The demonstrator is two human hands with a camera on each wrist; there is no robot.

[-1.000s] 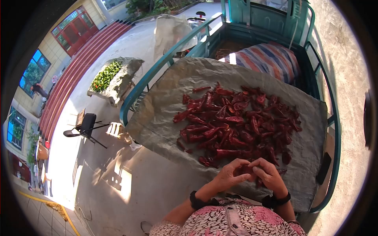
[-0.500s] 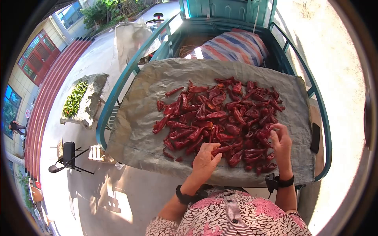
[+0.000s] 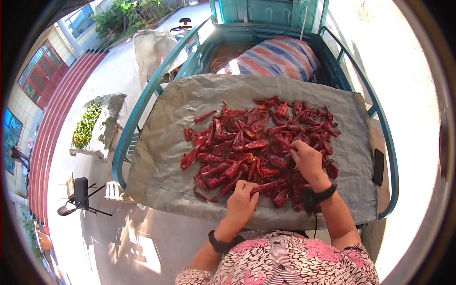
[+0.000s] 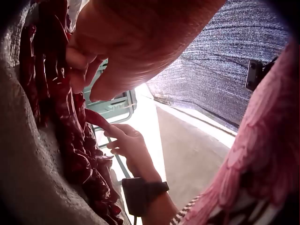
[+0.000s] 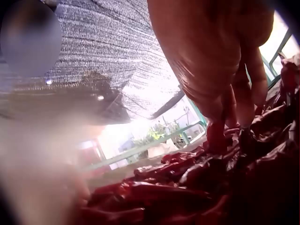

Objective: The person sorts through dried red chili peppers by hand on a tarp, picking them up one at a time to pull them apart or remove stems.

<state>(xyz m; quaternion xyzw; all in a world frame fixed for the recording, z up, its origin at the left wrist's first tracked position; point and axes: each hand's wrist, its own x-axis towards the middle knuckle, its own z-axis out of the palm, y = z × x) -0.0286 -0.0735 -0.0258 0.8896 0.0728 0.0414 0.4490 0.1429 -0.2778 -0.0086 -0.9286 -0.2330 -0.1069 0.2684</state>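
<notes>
Dried red chili peppers (image 3: 237,140) lie heaped on a grey-green woven sheet (image 3: 161,175). At the near side of the heap, my left hand (image 3: 242,203) pinches a long chili pepper (image 3: 267,186) that points to the right. My right hand (image 3: 309,162) reaches over the heap's right half, back of the hand up. A curved chili pepper (image 4: 96,119) sticks out from its fingertips in the left wrist view. The right wrist view shows the fingers (image 5: 244,110) pointing down among the peppers, with a pepper (image 5: 215,137) at the thumb.
The sheet lies across a green cart bed with side rails (image 3: 380,118). A striped bag (image 3: 280,58) lies deeper in the bed. To the left are a black folding chair (image 3: 81,192) and a stand of green peppers (image 3: 88,124). A distant person (image 3: 19,156) is near the steps.
My hands were together at the sheet's near edge, then parted. The right hand went to the heap's right side and has since moved left over it. The head view has shifted too.
</notes>
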